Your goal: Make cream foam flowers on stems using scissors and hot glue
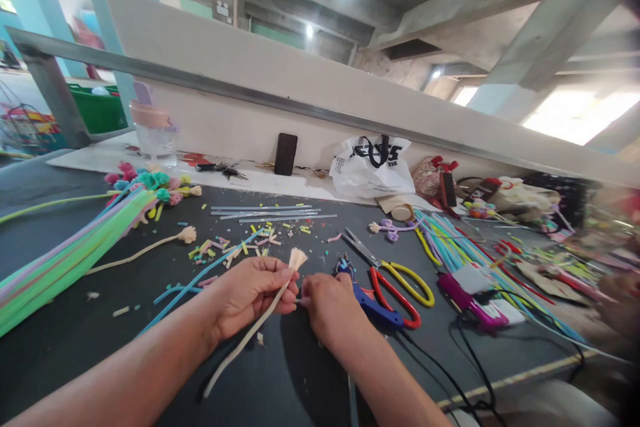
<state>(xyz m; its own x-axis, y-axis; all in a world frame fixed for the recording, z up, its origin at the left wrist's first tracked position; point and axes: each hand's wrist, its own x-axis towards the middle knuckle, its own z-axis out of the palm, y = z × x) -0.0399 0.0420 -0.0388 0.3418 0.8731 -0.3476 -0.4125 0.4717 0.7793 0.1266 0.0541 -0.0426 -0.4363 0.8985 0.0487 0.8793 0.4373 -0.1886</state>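
My left hand (267, 285) pinches a cream chenille stem (250, 333) just below its flared, brush-like tip, and the stem's tail slants down toward the table's front. Close beside it, my right hand (327, 303) is closed, its fingertips pressed together near the left fingers. A small pale bit shows at those fingertips, too small to name. Right of this hand lies a blue glue gun (380, 310), partly hidden by it. Scissors (393, 270) with one yellow and one red handle rest against the glue gun. Small cut pieces (210, 250) lie scattered beyond my hands.
A bundle of green chenille stems (100, 240) with flower tips lies left. Clear sticks (270, 212) lie farther back. A phone (286, 153), a bottle (153, 130) and a white bag (373, 167) stand along the partition. Right are a magenta glue gun (470, 300), cables and another person's blurred hand (620, 300).
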